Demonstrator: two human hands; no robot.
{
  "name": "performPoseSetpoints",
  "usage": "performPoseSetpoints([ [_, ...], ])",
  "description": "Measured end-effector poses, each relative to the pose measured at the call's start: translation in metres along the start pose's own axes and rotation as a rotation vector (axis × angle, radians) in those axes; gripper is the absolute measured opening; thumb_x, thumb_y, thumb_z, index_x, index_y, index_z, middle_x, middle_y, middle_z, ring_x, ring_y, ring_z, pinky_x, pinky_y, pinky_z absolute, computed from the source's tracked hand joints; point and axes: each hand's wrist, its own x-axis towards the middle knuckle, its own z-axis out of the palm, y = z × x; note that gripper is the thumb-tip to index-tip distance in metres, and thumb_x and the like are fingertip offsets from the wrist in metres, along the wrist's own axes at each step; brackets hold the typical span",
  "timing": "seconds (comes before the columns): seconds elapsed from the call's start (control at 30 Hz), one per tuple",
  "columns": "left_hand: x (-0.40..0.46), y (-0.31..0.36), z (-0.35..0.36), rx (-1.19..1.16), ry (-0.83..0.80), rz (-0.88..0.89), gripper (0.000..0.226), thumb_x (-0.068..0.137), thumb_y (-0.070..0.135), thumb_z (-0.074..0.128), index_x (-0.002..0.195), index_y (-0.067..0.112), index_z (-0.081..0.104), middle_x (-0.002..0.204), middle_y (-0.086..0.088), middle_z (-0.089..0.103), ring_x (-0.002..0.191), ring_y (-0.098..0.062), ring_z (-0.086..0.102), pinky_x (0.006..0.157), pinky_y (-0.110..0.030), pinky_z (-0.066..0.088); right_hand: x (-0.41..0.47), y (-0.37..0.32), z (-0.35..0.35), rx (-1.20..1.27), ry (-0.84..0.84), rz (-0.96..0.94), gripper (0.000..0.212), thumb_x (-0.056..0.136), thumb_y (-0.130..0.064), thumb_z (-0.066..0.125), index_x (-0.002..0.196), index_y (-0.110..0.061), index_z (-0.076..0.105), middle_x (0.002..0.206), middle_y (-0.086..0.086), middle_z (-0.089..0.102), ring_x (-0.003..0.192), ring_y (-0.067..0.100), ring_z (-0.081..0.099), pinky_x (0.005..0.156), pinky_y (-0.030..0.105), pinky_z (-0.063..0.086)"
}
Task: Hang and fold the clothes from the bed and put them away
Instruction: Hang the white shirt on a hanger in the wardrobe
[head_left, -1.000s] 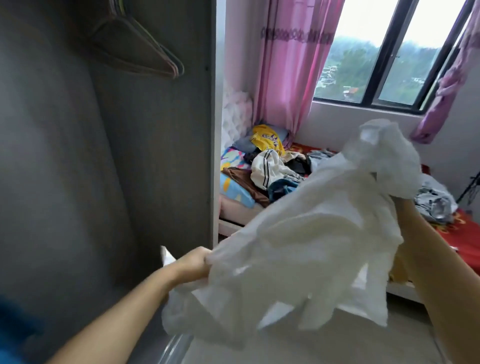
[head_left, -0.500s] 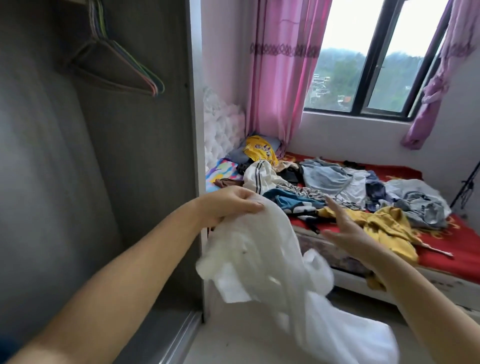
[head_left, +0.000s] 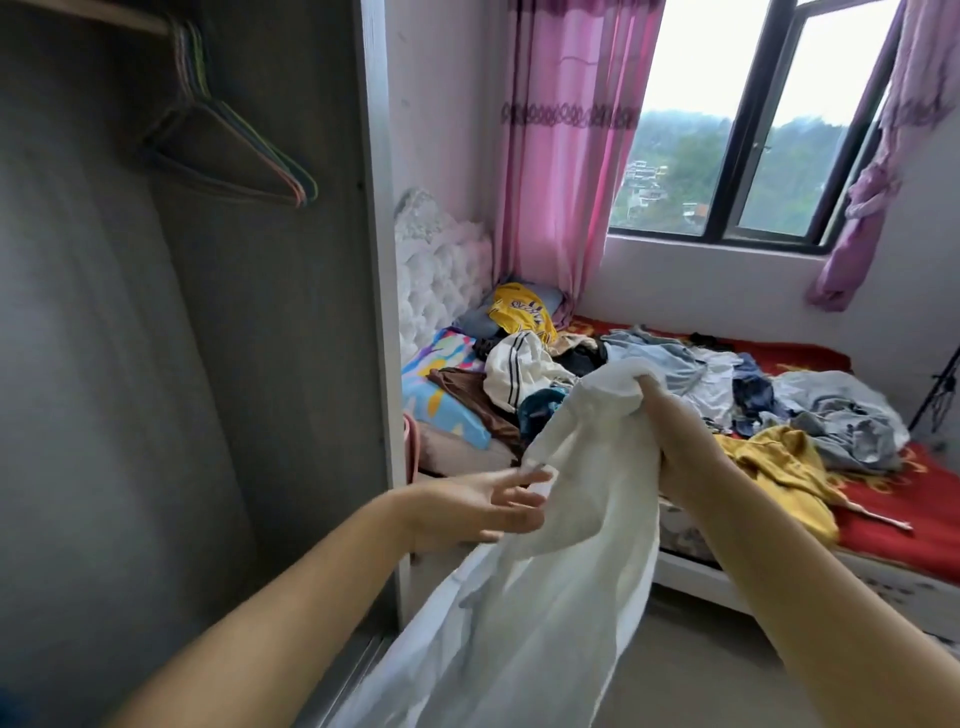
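Beside the wardrobe (head_left: 234, 364) | your right hand (head_left: 680, 441) is gripping the white garment (head_left: 561, 545) | your left hand (head_left: 483, 504) is touching it, fingers spread.

Grey wardrobe interior (head_left: 130, 364) on the left, white frame edge (head_left: 379, 260) beside it. Pale pink walls (head_left: 441, 104). Dark-framed window (head_left: 769, 124), daylight entering, hillside view outside. Pink curtains (head_left: 561, 156) at both sides. White tufted headboard (head_left: 441, 270) against the wall. Pale floor (head_left: 701, 665).
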Motion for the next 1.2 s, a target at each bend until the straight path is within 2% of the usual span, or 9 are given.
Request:
performPoseSetpoints([
  [0.1, 0.013, -0.009, 0.031, 0.062, 0.182, 0.099, 0.068, 0.086, 0.035, 0.070, 0.143, 0.031, 0.034, 0.143, 0.014, 0.042, 0.126, 0.000, 0.042, 0.099, -0.005, 0.035, -0.006, -0.001, 0.000, 0.067, -0.080, 0.115, 0.035, 0.096, -0.042, 0.050, 0.110, -0.013, 0.063, 0.090, 0.012, 0.069, 0.084, 0.027, 0.065, 0.073, 0.040, 0.053],
  [0.3, 0.034, -0.007, 0.052, -0.121, 0.587, 0.279, 0.019, 0.097, 0.009, 0.051, 0.097, 0.003, 0.069, 0.094, -0.011, 0.072, 0.086, -0.017, 0.065, 0.082, -0.035, 0.054, -0.013, -0.003, -0.022, 0.127, -0.097, 0.192, 0.030, 0.088, -0.033, 0.051, 0.103, -0.011, 0.064, 0.069, 0.009, 0.069, 0.058, 0.022, 0.067, 0.051, 0.028, 0.053],
  [0.47, 0.032, -0.001, 0.038, -0.801, 0.410, 0.185, 0.027, 0.096, 0.010, 0.047, 0.087, 0.005, 0.072, 0.072, -0.008, 0.069, 0.060, -0.018, 0.066, 0.055, -0.026, 0.055, -0.010, -0.004, -0.069, 0.166, 0.100, 0.236, 0.034, 0.091, -0.043, 0.057, 0.103, -0.011, 0.056, 0.093, 0.013, 0.066, 0.081, 0.027, 0.064, 0.060, 0.037, 0.049],
  [0.57, 0.033, 0.012, 0.034, -0.839, 0.298, 0.141, 0.044, 0.097, 0.013, 0.046, 0.064, 0.011, 0.075, 0.063, -0.006, 0.066, 0.055, -0.014, 0.064, 0.051, -0.022, 0.052, -0.007, 0.006, -0.091, -0.393, 0.181, -0.030, 0.031, 0.093, -0.031, 0.059, 0.119, -0.015, 0.051, 0.116, 0.008, 0.058, 0.090, 0.016, 0.055, 0.076, 0.034, 0.050],
  [0.67, 0.037, 0.031, 0.034, -0.702, 0.242, 0.097, 0.053, 0.098, 0.011, 0.044, 0.054, 0.014, 0.073, 0.056, -0.001, 0.064, 0.049, -0.009, 0.062, 0.049, -0.020, 0.051, -0.012, 0.008, -0.096, -0.850, -0.061, -0.349, 0.077, 0.087, -0.026, 0.068, 0.149, -0.031, 0.022, 0.136, -0.011, 0.035, 0.122, 0.007, 0.037, 0.101, 0.026, 0.034],
  [0.8, 0.037, 0.054, 0.037, -0.447, 0.213, 0.040, 0.027, 0.097, 0.006, 0.047, 0.076, 0.012, 0.063, 0.055, 0.005, 0.066, 0.048, -0.004, 0.062, 0.049, -0.018, 0.052, -0.019, 0.007, -0.065, -1.128, -0.644, -0.426, 0.050, 0.089, -0.027, 0.065, 0.135, -0.038, 0.048, 0.141, -0.020, 0.038, 0.133, -0.003, 0.032, 0.112, 0.018, 0.025],
  [0.9, 0.033, 0.056, 0.029, -0.417, 0.243, 0.008, 0.020, 0.098, 0.011, 0.049, 0.081, 0.013, 0.061, 0.059, 0.004, 0.067, 0.052, -0.004, 0.063, 0.054, -0.019, 0.054, -0.022, 0.001, -0.052, -0.874, -0.616, -0.334, 0.019, 0.098, -0.020, 0.052, 0.098, -0.006, 0.065, 0.088, -0.002, 0.068, 0.090, 0.020, 0.062, 0.091, 0.027, 0.050],
  [1.07, 0.014, 0.034, 0.019, -0.779, 0.334, 0.050, 0.022, 0.087, 0.032, 0.059, 0.083, 0.014, 0.071, 0.069, -0.007, 0.067, 0.060, -0.014, 0.065, 0.061, -0.027, 0.056, -0.021, 0.004, -0.043, -0.664, -0.945, -0.173, 0.039, 0.094, -0.022, 0.060, 0.130, -0.033, 0.049, 0.125, -0.022, 0.059, 0.121, -0.002, 0.052, 0.095, 0.012, 0.043],
  [1.2, 0.006, 0.027, 0.017, -0.750, 0.350, 0.077, 0.042, 0.069, 0.044, 0.068, 0.101, 0.016, 0.070, 0.089, -0.008, 0.068, 0.082, -0.019, 0.065, 0.084, -0.035, 0.053, -0.019, 0.023, -0.013, -0.692, -0.793, -0.388, 0.014, 0.097, -0.012, 0.053, 0.106, -0.019, 0.062, 0.098, -0.011, 0.065, 0.091, 0.000, 0.060, 0.082, 0.016, 0.046],
])
